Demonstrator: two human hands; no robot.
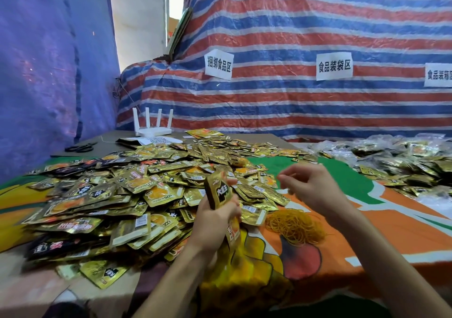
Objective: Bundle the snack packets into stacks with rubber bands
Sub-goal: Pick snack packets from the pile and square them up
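Note:
My left hand point(215, 217) grips a stack of gold and black snack packets point(218, 193), held upright over the near edge of the big loose pile of packets point(127, 190). My right hand point(310, 185) hovers to the right of the stack, fingers curled with thumb and fingertips close together; a thin rubber band may be between them but blur hides it. A heap of yellow rubber bands point(294, 224) lies on the cloth below my right hand.
Bagged packets point(401, 161) are piled at the far right. A white router point(153, 128), black scissors point(80, 147) and a paper sheet point(159, 141) sit at the back left. Striped tarp with paper signs point(219, 64) walls the back.

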